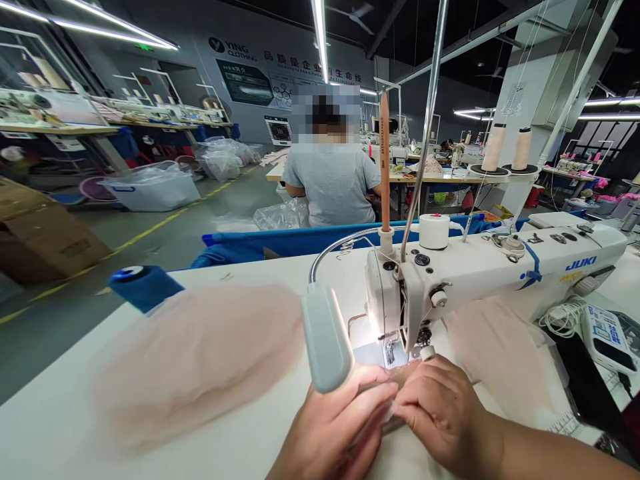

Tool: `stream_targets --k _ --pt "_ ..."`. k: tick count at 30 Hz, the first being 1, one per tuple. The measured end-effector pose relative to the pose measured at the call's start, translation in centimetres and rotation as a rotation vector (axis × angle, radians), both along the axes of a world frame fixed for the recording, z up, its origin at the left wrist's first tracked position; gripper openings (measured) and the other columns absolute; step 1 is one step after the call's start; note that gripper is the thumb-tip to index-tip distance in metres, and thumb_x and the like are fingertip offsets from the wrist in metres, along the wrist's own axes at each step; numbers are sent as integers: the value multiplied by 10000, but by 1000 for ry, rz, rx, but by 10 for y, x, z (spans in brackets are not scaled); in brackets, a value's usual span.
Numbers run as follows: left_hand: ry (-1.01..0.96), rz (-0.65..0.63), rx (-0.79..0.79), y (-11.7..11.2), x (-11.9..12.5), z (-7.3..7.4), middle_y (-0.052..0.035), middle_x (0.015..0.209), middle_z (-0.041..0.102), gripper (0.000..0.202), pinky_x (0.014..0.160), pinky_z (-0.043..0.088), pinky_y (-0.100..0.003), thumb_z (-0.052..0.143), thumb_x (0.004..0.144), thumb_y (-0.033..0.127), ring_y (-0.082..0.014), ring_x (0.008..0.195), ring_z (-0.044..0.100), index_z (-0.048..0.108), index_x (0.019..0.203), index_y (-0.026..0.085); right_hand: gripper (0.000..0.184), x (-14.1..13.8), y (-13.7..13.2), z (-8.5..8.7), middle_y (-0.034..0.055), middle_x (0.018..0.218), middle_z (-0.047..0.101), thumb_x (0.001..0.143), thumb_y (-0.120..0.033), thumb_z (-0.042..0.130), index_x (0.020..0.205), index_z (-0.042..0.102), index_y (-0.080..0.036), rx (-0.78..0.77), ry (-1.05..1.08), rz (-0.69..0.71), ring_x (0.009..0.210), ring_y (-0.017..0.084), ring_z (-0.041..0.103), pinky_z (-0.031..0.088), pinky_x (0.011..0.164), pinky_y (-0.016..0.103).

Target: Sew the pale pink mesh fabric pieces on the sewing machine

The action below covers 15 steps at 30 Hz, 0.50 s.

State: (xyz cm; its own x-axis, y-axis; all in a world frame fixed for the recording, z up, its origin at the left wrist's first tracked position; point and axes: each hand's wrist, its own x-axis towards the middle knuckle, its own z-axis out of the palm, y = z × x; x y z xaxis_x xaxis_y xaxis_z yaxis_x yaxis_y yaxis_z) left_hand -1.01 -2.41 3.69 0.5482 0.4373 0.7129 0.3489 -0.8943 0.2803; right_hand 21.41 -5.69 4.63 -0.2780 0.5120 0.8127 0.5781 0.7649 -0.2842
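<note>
My left hand (pixel 345 413) and my right hand (pixel 443 407) meet just in front of the needle area of a white JUKI sewing machine (pixel 480 263). Fingers of both are pinched together on a thin, sheer pinkish fabric (pixel 403 375); much of it is hidden by the hands. The presser foot (pixel 390 352) stands right behind my fingertips. A grey lamp head (pixel 326 340) on a bendy metal neck lights this spot and hangs over the back of my left hand. More sheer pink fabric (pixel 200 360), blurred, lies spread on the table to the left.
Another pale pink cloth (pixel 500 347) lies under the machine arm at right, beside a black phone-like slab (pixel 583 380) and a white boxed device (pixel 607 337). A blue cloth (pixel 145 287) covers the table's left corner. A person in a grey shirt (pixel 330 180) sits ahead.
</note>
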Motion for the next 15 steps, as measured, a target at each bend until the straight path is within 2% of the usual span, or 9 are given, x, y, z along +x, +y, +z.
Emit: stream_targets --k 4,7,10,14,15 --pt "-17 6 -37 0 0 7 -73 1165 727 325 888 561 -373 534 1018 43 -230 1026 682 685 1192 271 270 0 0 -2 -6 756 685 1179 -252 497 924 584 -230 14 -9 -8 677 163 628 484 684 295" --pt "-7 39 -45 -1 2 11 -61 1089 714 266 868 546 -384 507 1027 59 -227 934 660 673 1078 261 264 0 1 -3 -9 746 675 1170 -252 511 918 585 -233 13 -6 -9 669 166 617 470 678 294" --pt "10 58 -39 -2 4 12 -47 1013 706 251 855 533 -392 477 1049 69 -221 873 655 645 1039 255 229 0 1 -3 -12 767 694 1152 -237 536 926 573 -241 -6 -2 -2 676 166 628 468 679 292" --pt "28 51 -50 -3 5 16 -17 920 704 264 810 519 -378 460 1062 60 -198 804 665 621 980 252 27 1 0 0 22 919 759 1115 -231 586 1090 596 -237 -27 13 19 817 189 716 538 774 303" --pt "27 50 -57 -3 6 17 -13 912 705 265 804 516 -374 464 1068 62 -194 799 666 620 967 251 44 1 0 0 29 951 763 1103 -216 592 1141 601 -238 -28 9 32 839 193 721 551 795 309"
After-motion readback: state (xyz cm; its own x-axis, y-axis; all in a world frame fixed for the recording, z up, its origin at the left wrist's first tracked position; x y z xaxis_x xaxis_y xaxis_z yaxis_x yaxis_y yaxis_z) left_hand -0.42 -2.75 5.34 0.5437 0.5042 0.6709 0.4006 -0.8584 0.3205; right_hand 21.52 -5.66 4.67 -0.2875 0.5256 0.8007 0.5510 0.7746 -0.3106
